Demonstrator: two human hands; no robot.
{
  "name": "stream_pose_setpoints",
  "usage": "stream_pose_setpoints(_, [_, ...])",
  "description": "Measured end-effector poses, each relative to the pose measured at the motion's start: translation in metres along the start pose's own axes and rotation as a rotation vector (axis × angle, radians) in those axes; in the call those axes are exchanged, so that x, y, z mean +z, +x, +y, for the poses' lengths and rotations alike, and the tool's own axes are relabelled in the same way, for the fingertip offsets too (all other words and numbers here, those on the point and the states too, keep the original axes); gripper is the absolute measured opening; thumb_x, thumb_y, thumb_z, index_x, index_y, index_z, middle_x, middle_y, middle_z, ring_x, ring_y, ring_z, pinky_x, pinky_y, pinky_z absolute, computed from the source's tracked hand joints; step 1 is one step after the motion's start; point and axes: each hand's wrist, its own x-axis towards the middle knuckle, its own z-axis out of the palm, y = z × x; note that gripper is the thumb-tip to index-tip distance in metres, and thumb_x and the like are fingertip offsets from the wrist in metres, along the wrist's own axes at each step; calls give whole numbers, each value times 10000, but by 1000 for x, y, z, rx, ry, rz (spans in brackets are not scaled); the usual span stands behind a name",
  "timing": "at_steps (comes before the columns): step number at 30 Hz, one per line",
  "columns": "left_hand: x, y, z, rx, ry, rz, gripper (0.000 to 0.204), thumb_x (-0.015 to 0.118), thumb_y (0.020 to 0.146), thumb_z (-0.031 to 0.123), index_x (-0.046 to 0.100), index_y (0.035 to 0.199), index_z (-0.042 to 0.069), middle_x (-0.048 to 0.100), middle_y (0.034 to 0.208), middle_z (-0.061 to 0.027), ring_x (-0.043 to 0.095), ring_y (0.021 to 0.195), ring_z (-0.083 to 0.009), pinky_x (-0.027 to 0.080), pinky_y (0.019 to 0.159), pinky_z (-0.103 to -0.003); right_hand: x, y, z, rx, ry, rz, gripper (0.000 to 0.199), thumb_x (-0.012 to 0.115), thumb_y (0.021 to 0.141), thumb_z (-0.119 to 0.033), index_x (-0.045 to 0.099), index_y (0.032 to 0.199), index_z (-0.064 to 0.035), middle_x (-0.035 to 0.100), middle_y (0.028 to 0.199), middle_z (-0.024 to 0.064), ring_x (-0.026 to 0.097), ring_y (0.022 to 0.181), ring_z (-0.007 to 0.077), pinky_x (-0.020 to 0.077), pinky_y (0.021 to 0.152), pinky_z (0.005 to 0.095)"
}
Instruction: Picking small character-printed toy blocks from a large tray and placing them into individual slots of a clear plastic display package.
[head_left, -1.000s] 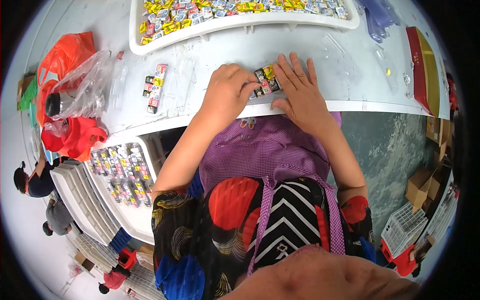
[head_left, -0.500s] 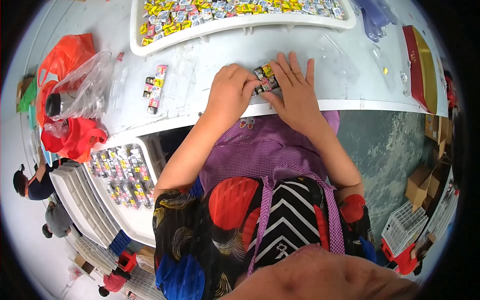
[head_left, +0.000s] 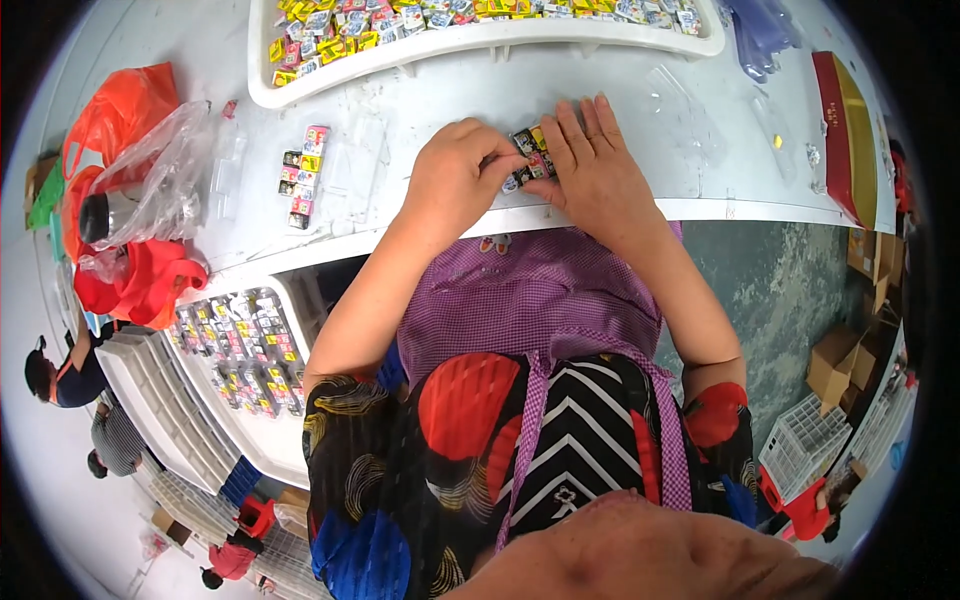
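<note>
A small block of tiny printed boxes (head_left: 533, 150), black, pink and yellow, lies on the white table near its front edge. From its left side, my left hand (head_left: 462, 180) reaches in with thumb and forefinger pinched together at one of the little boxes. My right hand (head_left: 597, 165) lies along the block's right side, fingers stretched out and thumb against the lower edge. Parts of the block are hidden under my fingers. Further left, a loose column of similar small boxes (head_left: 305, 178) rests on the table beside a clear plastic tray (head_left: 358, 160).
A white tub (head_left: 480, 43) full of tiny boxes stands at the back. Left are an orange plastic bag (head_left: 120, 110) and a red bag (head_left: 145, 285). A red-gold box (head_left: 845, 140) stands right. Below the table's left edge, a white crate (head_left: 290, 330) holds filled packs.
My left thumb and forefinger have shifted slightly over the block. My right fingers have drawn a little closer together. The whole view has tilted slightly.
</note>
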Motion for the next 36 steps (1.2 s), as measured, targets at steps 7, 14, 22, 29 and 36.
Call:
stream_pose_setpoints(7, [2, 1, -1, 10, -13, 40, 77, 715, 746, 89, 652, 758, 47, 600, 743, -80, 577, 749, -282, 469, 666, -371, -2, 3, -1, 21, 10, -86, 628, 658, 826, -365, 463, 1248, 58, 491, 1296, 267, 490, 1201, 422, 274, 1115, 515])
stream_pose_setpoints(14, [10, -6, -3, 193, 98, 125, 91, 723, 720, 67, 637, 745, 55, 590, 752, -77, 546, 728, -291, 447, 656, -386, -8, 2, -6, 234, 420, -66, 565, 695, 796, -214, 470, 1273, -11, 413, 1418, 220, 261, 1387, 406, 110, 1163, 525])
stream_pose_setpoints(22, [8, -5, -5, 205, 32, 120, 120, 748, 697, 105, 636, 715, 64, 567, 710, -64, 537, 699, -279, 431, 650, -387, -8, 2, -3, 202, 443, -98, 589, 665, 821, -222, 439, 1334, -42, 349, 1471, 200, 171, 1426, 381, 31, 1159, 545])
stream_pose_setpoints(29, [4, -5, -3, 178, 101, 60, 110, 758, 727, 97, 664, 756, 48, 581, 716, -70, 541, 687, -231, 440, 605, -330, 1, -9, -2, 82, 247, -130, 622, 483, 941, -375, 323, 1444, -45, 187, 1550, 175, 98, 1445, 368, 6, 1151, 546])
stream_pose_setpoints(36, [-1, 1, 2, 9, 4, -38, 104, 757, 738, 88, 663, 743, 43, 576, 707, -64, 537, 655, -210, 437, 591, -312, -2, -7, -2, 117, 323, -82, 614, 501, 935, -365, 344, 1431, -39, 220, 1541, 171, 112, 1445, 354, 10, 1157, 529])
